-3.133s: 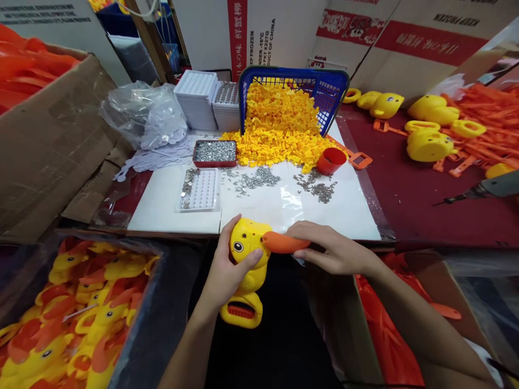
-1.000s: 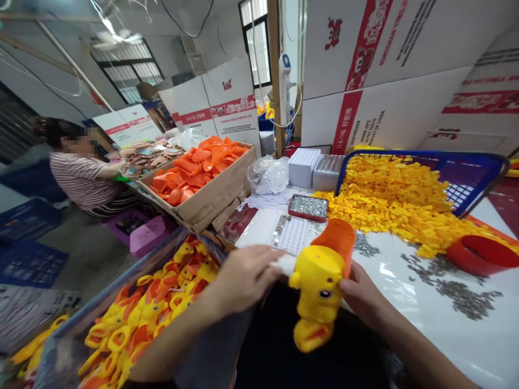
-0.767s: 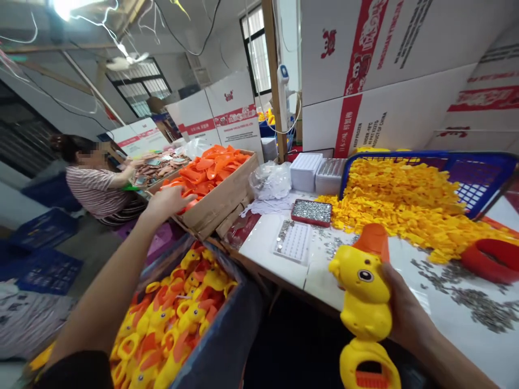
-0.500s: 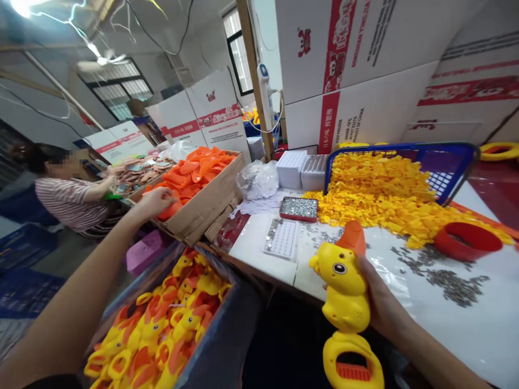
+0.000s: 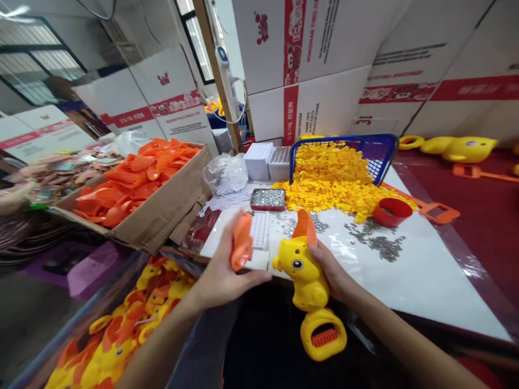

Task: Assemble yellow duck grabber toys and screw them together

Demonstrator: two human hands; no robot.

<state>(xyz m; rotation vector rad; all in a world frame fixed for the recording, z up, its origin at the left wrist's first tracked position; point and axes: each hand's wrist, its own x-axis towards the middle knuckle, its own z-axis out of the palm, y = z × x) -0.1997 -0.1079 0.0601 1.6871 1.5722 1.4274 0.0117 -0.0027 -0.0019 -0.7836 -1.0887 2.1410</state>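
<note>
My right hand (image 5: pixel 330 270) is closed round the back of a yellow plastic duck toy (image 5: pixel 306 270), held upright above the table's near edge. An orange piece (image 5: pixel 305 227) stands up from the duck's head, and its ring handle (image 5: pixel 323 335) with an orange trigger hangs below. In my left hand (image 5: pixel 221 278) is a loose orange plastic piece (image 5: pixel 242 243), gripped by the fingers while the thumb points towards the duck. The two hands are a short gap apart. More such pieces fill a cardboard box (image 5: pixel 162 216) at the left.
Below left, a bin (image 5: pixel 186 346) holds many yellow-and-orange ducks. On the white table (image 5: pixel 430 281) lie small metal parts (image 5: pixel 385 246), a red ring (image 5: pixel 392 212), a metal-filled tray (image 5: pixel 267 200) and yellow parts spilling from a blue basket (image 5: pixel 385 156). Another person's arm (image 5: pixel 16 200) shows far left.
My left hand has come back from the box of orange pieces, bringing one beside the duck. The view has swung right; my right hand keeps hold of the duck.
</note>
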